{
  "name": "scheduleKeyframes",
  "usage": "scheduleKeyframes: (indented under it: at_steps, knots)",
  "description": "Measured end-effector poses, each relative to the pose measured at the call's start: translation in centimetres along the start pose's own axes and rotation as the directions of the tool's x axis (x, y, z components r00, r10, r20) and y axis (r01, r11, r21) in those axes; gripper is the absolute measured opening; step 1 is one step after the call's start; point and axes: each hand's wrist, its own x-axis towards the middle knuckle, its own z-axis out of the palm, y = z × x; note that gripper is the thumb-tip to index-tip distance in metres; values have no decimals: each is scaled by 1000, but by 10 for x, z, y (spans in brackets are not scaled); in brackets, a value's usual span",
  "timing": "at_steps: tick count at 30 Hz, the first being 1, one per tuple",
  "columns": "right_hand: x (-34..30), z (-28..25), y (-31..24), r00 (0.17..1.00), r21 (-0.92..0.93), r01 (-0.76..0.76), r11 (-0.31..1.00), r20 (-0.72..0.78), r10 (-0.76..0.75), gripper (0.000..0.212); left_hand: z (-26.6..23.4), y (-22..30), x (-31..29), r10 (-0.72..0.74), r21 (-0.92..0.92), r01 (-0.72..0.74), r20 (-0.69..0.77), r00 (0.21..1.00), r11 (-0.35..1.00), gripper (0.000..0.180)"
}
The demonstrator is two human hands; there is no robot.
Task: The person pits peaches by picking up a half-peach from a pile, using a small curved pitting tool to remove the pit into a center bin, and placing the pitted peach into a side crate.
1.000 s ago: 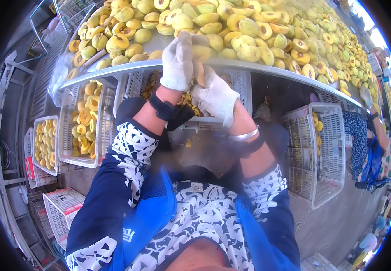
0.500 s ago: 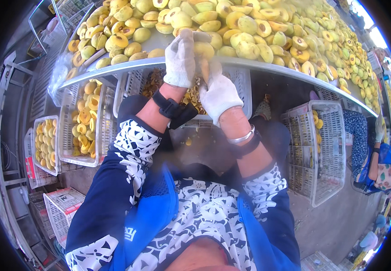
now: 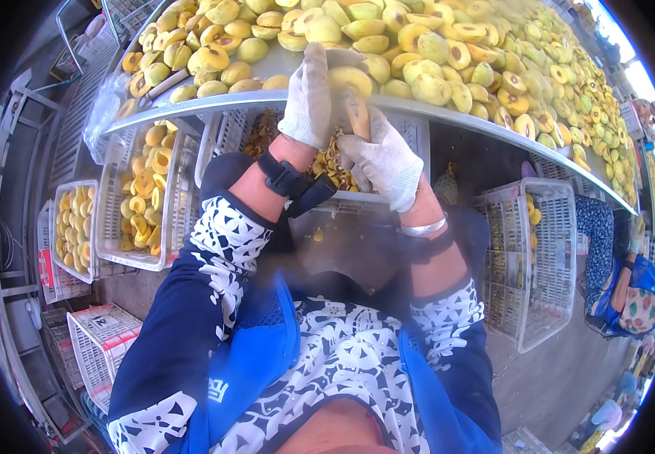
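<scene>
Just over the table's near edge, my left hand (image 3: pixel 308 98), in a white glove, holds up a yellow fruit half (image 3: pixel 350 79) with its cut face toward me. My right hand (image 3: pixel 386 157), also gloved, is closed around a tool with a tan wooden handle (image 3: pixel 358 115). The tool's upper end meets the fruit's cut face; its working tip is blurred, so its exact kind cannot be told. Beneath both hands stands a white crate (image 3: pixel 418 144) containing brown and yellow scraps.
The metal table (image 3: pixel 229 101) bears a large heap of halved yellow-green fruit (image 3: pixel 426 49). Another wooden-handled tool (image 3: pixel 167 85) lies at its left. Crates of fruit (image 3: pixel 142 204) stand at left, another crate (image 3: pixel 528 265) at right. A co-worker (image 3: pixel 630 280) sits far right.
My right hand has moved right and slightly down, its wrist turning, with the tool in it. The left hand has tilted the fruit half so its cut face shows more.
</scene>
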Motion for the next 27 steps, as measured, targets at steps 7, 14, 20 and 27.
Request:
scheduleKeyframes:
  at_steps: [7, 14, 20, 27]
  knots:
    - [2, 3, 14, 1000, -125, 6, 992, -2, -6, 44, -1, -3, 0, -75, -44, 71, -122, 990, 997, 61]
    - [-4, 0, 11, 998, -212, -23, 977, 57, 36, 38, -3, 4, -4, 12, 145, -12, -1, 1000, 989, 66]
    - [3, -3, 29, 993, -481, 107, 870, 18, -113, 38, -9, -3, -7, 131, 299, -144, 64, 989, 943, 59]
    - [-18, 0, 2, 961, 59, -229, 972, 173, 216, 45, -8, 11, -17, 110, 239, -158, 201, 973, 958, 27]
